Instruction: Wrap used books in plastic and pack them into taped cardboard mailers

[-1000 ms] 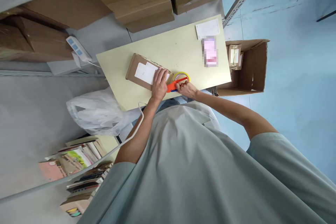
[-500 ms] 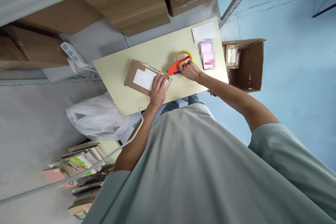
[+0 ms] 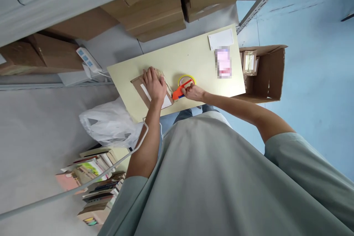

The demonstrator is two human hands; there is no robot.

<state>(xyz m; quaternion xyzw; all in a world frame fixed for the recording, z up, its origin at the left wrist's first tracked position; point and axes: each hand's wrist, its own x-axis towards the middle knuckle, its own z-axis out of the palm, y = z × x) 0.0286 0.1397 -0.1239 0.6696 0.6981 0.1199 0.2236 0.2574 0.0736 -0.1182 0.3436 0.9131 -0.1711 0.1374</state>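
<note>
My left hand [image 3: 155,87] lies over the top of a small cardboard parcel box [image 3: 137,85], fingers stretched out toward its far edge. Part of a white label [image 3: 167,102] shows beside the hand; the rest is covered. In my right hand [image 3: 194,92] is an orange tape dispenser [image 3: 177,93], gripped by its handle with the fingers wrapped round. Its front end is at the box's right end, touching or very close. The yellow-edged tape roll [image 3: 193,78] sits on the dispenser's far side.
The pale table [image 3: 204,61] carries a white card [image 3: 221,39] and a pixelated, phone-like object [image 3: 223,62]. An open carton [image 3: 276,73] with small boxes stands to the right. Big cartons [image 3: 155,7] and a power strip [image 3: 88,59] are beyond; a cable [image 3: 83,184] crosses at left.
My left hand has slid from the box's near right part to its far side. The box has turned and lies nearer my body. The dispenser has moved left and nearer, against the box's right end.
</note>
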